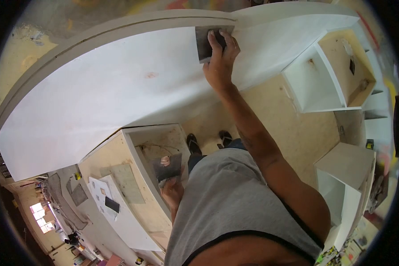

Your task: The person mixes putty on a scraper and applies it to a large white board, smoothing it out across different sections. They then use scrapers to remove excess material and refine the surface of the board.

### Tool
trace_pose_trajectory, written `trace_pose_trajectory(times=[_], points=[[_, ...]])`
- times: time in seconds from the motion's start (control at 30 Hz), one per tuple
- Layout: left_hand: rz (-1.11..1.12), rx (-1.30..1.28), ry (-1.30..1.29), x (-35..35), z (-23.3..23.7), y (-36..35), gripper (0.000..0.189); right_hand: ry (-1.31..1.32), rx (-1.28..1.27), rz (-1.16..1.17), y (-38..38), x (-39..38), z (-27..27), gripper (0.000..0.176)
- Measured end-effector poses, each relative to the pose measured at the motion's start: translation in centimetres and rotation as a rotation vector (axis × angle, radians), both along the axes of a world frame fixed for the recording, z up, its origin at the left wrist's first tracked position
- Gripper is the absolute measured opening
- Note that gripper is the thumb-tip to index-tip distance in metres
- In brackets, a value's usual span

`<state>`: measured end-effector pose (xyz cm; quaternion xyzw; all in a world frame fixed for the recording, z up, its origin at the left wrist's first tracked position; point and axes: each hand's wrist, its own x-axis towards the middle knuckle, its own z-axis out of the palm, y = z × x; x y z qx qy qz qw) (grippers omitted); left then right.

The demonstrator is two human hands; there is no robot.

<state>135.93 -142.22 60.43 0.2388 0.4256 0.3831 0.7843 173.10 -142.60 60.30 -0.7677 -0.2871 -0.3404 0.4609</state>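
A dark, flat right-hand blade [203, 44] is held in the right hand [220, 62], with the arm stretched forward and the fingers spread over the blade's dark face. The blade is positioned at the face of a long white panel [106, 80], close to the panel's upper edge; how firmly it is pressed cannot be told. A pinkish patch [151, 75] is seen on the panel, to the left of this blade in the view.

A second dark, flat left-hand blade [174, 165] is gripped along its near edge by the left hand [173, 193], which is held low beside the grey shirt [235, 190]. A light pinkish dab [165, 161] is carried on its upper face. The placing of the left thumb cannot be made out.

Beneath the left-hand blade, the inside of an open wooden cabinet [133, 146] is seen. Beside the cabinet's open side, a white board [133, 230] is laid, with a small dark rectangular object [112, 204] resting on it. To the right, a white open unit [314, 84] and a pale box-like unit [346, 164] are stood around the beige floor [270, 106].
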Motion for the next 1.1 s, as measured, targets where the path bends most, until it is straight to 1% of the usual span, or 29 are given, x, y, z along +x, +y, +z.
trace_pose_trajectory(times=[0.03,0.1,0.13,0.2,0.23,0.3,0.33,0.4,0.43,0.5,0.6,0.63,0.7,0.73,0.8,0.83,0.9,0.93,1.0,1.03,1.07,1.1], points=[[0.000,-0.003,0.004,-0.7,-0.8,0.0,0.019,-0.013,0.007,-0.013,0.3,0.1,-0.2,0.082],[-0.272,0.364,0.353,-2.3,-3.1,0.3,0.034,-0.029,0.013,-0.028,0.5,0.2,-0.9,0.083],[-0.274,0.365,0.351,-1.7,-2.7,0.2,0.034,-0.039,0.000,-0.038,0.5,0.4,-1.5,0.083],[-0.295,0.152,-0.043,0.2,-1.6,0.1,0.043,-0.055,-0.012,-0.057,-0.5,0.1,-1.5,0.083],[-0.300,0.159,-0.047,0.8,-1.4,0.1,0.043,0.003,-0.030,-0.038,-1.1,-0.7,-1.0,0.082],[-0.321,0.241,0.073,1.4,-1.2,0.1,0.066,0.111,-0.059,-0.004,-2.4,-2.1,0.9,0.081],[-0.322,0.246,0.078,0.9,-1.8,0.3,0.066,0.114,-0.053,-0.004,-2.7,-2.6,1.7,0.081],[-0.427,0.404,0.260,-0.6,-3.6,0.8,0.048,0.130,-0.011,0.013,-3.0,-3.1,2.5,0.082],[-0.430,0.409,0.262,0.0,-3.0,0.6,0.048,0.132,-0.006,0.009,-2.7,-2.8,2.4,0.082],[-0.307,0.190,-0.035,1.8,-1.1,-0.1,0.051,0.124,0.032,0.012,-1.7,-1.9,2.1,0.082],[-0.319,0.238,0.028,1.8,-1.1,-0.1,0.053,0.065,0.031,-0.045,-0.1,-1.0,0.6,0.081],[-0.317,0.238,0.028,1.9,-1.2,0.0,0.053,0.065,0.031,-0.043,0.0,-0.5,0.5,0.081],[-0.271,0.196,-0.021,1.3,-1.5,0.0,0.053,-0.027,-0.020,-0.078,-0.4,-0.4,-0.2,0.079],[-0.274,0.197,-0.018,1.1,-1.8,0.0,0.053,-0.024,-0.018,-0.082,-1.3,-1.1,0.3,0.079],[-0.291,0.136,-0.062,1.4,-2.4,0.6,0.053,0.185,-0.166,0.018,-3.8,-2.7,3.0,0.070],[-0.294,0.144,-0.067,1.8,-2.4,0.7,0.053,0.179,-0.158,0.015,-4.6,-3.0,4.0,0.070],[-0.419,0.353,-0.012,2.7,-2.3,0.5,0.051,0.215,-0.006,0.083,-5.8,-3.9,5.3,0.059],[-0.424,0.360,-0.010,3.2,-1.8,0.4,0.051,0.215,0.002,0.079,-5.7,-4.3,5.9,0.059],[-0.402,0.182,0.019,4.0,-0.5,0.3,0.069,0.639,0.510,0.357,-5.2,-4.7,6.8,0.051],[-0.406,0.188,0.019,4.1,-0.4,0.5,0.069,0.776,0.639,0.459,-4.6,-4.7,6.8,0.050],[-0.424,0.186,-0.007,4.1,-0.4,0.8,0.070,0.775,0.646,0.457,-4.0,-4.7,7.1,0.050],[-0.442,0.182,-0.032,4.0,-0.4,1.0,0.070,0.680,0.632,0.416,-3.3,-4.6,7.4,0.051]])
